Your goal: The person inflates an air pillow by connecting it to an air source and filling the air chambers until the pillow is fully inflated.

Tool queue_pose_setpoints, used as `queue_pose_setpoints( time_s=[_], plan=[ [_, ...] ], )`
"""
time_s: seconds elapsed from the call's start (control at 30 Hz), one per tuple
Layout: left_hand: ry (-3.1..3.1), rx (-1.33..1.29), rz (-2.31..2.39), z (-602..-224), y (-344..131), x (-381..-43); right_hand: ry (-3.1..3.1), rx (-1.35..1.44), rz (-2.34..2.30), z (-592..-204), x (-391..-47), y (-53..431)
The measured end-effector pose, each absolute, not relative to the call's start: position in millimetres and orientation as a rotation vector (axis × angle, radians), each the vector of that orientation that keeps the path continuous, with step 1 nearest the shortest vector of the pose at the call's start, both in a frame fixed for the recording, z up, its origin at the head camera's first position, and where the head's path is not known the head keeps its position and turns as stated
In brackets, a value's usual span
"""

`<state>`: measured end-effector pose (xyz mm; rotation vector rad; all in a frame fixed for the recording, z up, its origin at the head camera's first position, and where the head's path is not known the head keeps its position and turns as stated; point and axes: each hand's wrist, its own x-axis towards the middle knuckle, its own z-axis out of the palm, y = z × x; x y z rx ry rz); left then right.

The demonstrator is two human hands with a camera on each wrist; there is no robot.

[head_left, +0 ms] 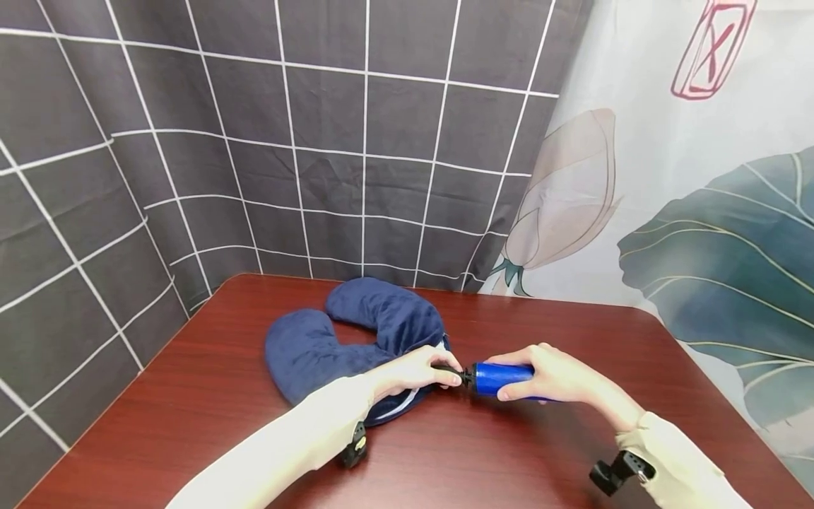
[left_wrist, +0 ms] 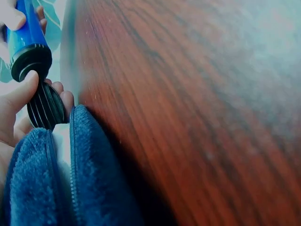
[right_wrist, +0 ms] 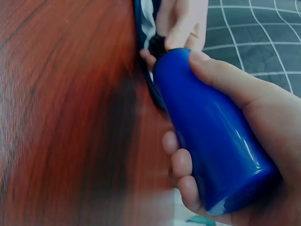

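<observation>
A navy plush U-shaped neck pillow lies on the table. Its open zip shows a white inner part in the left wrist view. A blue cylinder with a black ribbed end, which looks like a hand pump, points at that opening. My right hand wraps round the pump's blue body, thumb along the top. With thumb and fingers, my left hand pinches the black ribbed end right beside the pillow's edge. Whether that end is joined to the white part cannot be made out.
The dark red wooden table reaches back to a grey curtain with white grid lines. A white cloth with leaf and flower prints hangs at the right.
</observation>
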<state>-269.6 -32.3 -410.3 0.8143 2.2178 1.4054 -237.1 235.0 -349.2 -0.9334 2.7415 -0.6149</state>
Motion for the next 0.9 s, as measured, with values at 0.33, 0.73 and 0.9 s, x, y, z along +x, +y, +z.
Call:
queue_pose_setpoints(
  time_s=[0.33,0.73,0.9],
  plan=[
    [2.212,0.817,1.375,-409,-30,-272,2.645,-0.827,-0.742,-341,-222,286],
    [2.2,0.817,1.389,-413,-31,-272,2.595,-0.805,-0.814,-328,-206,324],
    [2.204,0.798,1.407,-413,-31,-270,2.647,-0.842,-0.796,-329,-206,316]
  ],
)
